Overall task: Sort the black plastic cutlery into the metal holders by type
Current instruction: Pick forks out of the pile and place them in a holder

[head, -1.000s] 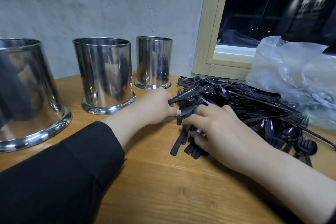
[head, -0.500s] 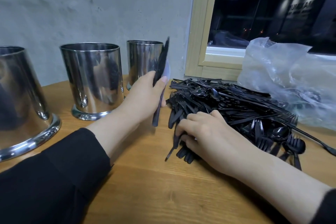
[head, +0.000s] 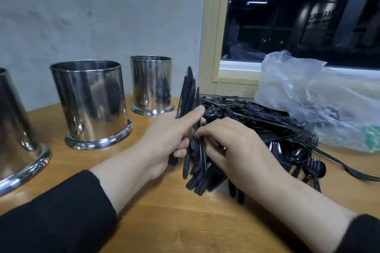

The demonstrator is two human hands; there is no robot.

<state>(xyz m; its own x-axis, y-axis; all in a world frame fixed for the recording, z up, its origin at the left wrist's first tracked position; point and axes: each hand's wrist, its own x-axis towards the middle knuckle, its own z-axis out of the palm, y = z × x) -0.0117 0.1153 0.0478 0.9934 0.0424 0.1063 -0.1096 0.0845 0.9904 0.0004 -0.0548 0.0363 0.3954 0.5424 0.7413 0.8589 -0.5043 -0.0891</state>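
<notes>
1. The left hand [head: 166,139] is gripping a small bundle of black knives [head: 188,96] between thumb and curled fingers, holding it nearly upright with the blade tips pointing up and the handle ends showing below the palm.
2. The right hand [head: 236,150] is lying on the near end of the cutlery pile [head: 257,127], its fingers curled down among the handles and pinching black pieces just beside the left hand; which piece it is holding cannot be told.
3. The cutlery pile is lying on the wooden bench [head: 174,222], right of centre, with forks [head: 312,167] and a spoon [head: 298,154] showing at its right edge and a fan of handles [head: 197,181] pointing toward the person.
4. Three metal holders are standing upright in a row along the left of the bench: a near holder [head: 18,139] cut off by the picture edge, a middle holder [head: 90,100], and a far holder [head: 151,84] by the wall. Their insides are not showing.
5. A crumpled clear plastic bag [head: 320,98] is sitting behind and to the right of the pile, below a wooden window frame [head: 211,47].
6. Black sleeves [head: 57,217] are covering both forearms.
</notes>
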